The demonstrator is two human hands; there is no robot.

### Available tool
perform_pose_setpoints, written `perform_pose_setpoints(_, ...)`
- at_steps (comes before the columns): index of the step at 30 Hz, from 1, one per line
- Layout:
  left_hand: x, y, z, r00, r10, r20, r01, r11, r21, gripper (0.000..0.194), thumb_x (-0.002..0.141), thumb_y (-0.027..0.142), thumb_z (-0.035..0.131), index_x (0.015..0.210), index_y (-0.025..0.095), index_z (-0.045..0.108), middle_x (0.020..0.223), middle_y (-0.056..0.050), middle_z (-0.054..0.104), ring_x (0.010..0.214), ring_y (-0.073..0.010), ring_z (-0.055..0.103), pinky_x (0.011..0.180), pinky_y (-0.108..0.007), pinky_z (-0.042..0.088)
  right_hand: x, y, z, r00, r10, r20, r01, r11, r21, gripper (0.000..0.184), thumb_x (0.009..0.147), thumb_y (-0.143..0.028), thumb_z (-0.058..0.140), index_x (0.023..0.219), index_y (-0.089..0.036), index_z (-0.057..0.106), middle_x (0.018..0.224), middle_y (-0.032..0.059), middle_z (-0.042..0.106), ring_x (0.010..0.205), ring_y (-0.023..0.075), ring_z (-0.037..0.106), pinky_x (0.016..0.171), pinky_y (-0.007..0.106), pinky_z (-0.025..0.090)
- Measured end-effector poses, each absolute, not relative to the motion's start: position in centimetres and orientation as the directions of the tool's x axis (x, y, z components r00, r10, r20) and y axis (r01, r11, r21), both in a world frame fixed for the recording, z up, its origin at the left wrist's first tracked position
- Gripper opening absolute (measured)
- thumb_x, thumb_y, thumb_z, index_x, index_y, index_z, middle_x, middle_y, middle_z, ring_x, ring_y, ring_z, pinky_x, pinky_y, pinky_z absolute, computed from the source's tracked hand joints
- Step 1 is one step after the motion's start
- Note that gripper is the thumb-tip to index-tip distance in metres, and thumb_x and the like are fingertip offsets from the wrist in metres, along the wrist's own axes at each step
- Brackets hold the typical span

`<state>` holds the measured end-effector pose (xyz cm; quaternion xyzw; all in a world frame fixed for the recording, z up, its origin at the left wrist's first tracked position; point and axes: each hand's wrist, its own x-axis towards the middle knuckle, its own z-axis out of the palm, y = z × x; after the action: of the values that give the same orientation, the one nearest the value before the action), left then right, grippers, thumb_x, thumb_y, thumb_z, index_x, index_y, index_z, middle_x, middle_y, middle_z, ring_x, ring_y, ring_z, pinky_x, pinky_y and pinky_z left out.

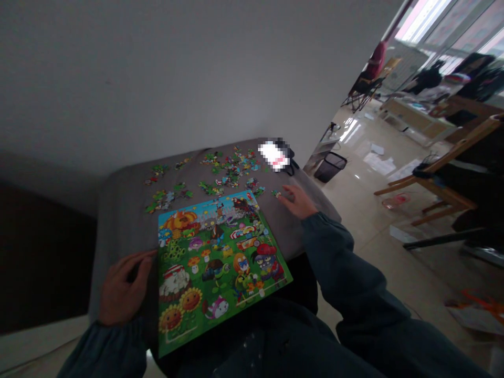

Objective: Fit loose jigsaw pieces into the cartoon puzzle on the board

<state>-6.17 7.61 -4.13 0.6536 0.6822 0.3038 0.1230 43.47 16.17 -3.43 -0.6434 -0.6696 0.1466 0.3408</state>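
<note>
Two bare hands at a cartoon jigsaw on grey cloth

The left hand (124, 287) lies half-curled against the edge of the glossy, multicoloured rectangular cardboard puzzle board (222, 268), its grip unclear. The board rests on the soft grey fabric-covered table (122, 210), below a scattered spread of small die-cut cardboard jigsaw pieces (232, 168). Further right, the open right hand (300, 202) spreads its fingers, their tips just beside one small green loose piece (277, 193), holding nothing.
</note>
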Motion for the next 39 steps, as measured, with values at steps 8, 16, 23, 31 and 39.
perform_pose_setpoints(8, -6.0, 7.4, -3.8, -0.120, 0.969, 0.215, 0.808, -0.031, 0.588, 0.041, 0.085, 0.052, 0.048, 0.095, 0.021, 0.074, 0.103, -0.008, 0.073, 0.104, -0.0262, 0.064, 0.100, -0.043, 0.047, 43.6, 17.8, -6.1, 0.181, 0.943, 0.279, 0.700, 0.076, -0.710, 0.028, 0.077, -0.047, 0.070, 0.083, -0.020, 0.068, 0.090, 0.0084, 0.066, 0.092, 0.0257, 0.061, 0.097, 0.051, 0.046)
perform_pose_setpoints(16, -6.0, 7.3, -4.0, -0.104, 0.962, 0.254, 0.803, -0.070, 0.592, 0.044, 0.087, 0.054, 0.047, 0.095, 0.020, 0.074, 0.103, -0.009, 0.072, 0.103, -0.0256, 0.063, 0.098, -0.041, 0.047, 41.8, 14.1, -4.7, 0.194, 0.966, 0.169, 0.468, 0.060, -0.882, 0.056, 0.077, -0.065, 0.063, 0.108, -0.018, 0.062, 0.083, 0.0045, 0.069, 0.062, 0.0166, 0.066, 0.061, 0.034, 0.057)
perform_pose_setpoints(23, -6.2, 7.4, -4.4, -0.092, 0.955, 0.281, 0.794, -0.100, 0.599, 0.045, 0.089, 0.054, 0.047, 0.096, 0.019, 0.074, 0.103, -0.008, 0.073, 0.103, -0.0242, 0.063, 0.100, -0.040, 0.045, 36.8, 8.6, -0.3, -0.184, 0.983, 0.027, 0.409, 0.102, -0.907, 0.029, 0.086, -0.043, 0.065, 0.102, -0.020, 0.071, 0.084, 0.0036, 0.075, 0.069, 0.0157, 0.068, 0.063, 0.028, 0.054)
perform_pose_setpoints(31, -6.3, 7.3, -4.7, -0.059, 0.945, 0.321, 0.808, -0.144, 0.572, 0.043, 0.092, 0.053, 0.046, 0.098, 0.021, 0.074, 0.103, -0.008, 0.072, 0.102, -0.0255, 0.063, 0.097, -0.042, 0.046, 32.4, 9.0, -0.3, -0.396, 0.918, -0.002, 0.732, 0.314, -0.605, 0.011, 0.088, -0.026, 0.070, 0.096, -0.019, 0.074, 0.090, 0.0048, 0.074, 0.084, 0.0190, 0.066, 0.080, 0.033, 0.052)
perform_pose_setpoints(39, -6.3, 7.3, -5.0, -0.034, 0.926, 0.377, 0.814, -0.193, 0.548, 0.043, 0.094, 0.053, 0.045, 0.099, 0.021, 0.074, 0.102, -0.007, 0.073, 0.101, -0.0250, 0.064, 0.096, -0.042, 0.046, 33.4, 5.6, 0.2, -0.532, 0.836, 0.133, 0.777, 0.544, -0.315, 0.027, 0.098, -0.035, 0.057, 0.116, -0.022, 0.072, 0.119, 0.0085, 0.069, 0.109, 0.0256, 0.055, 0.095, 0.042, 0.045)
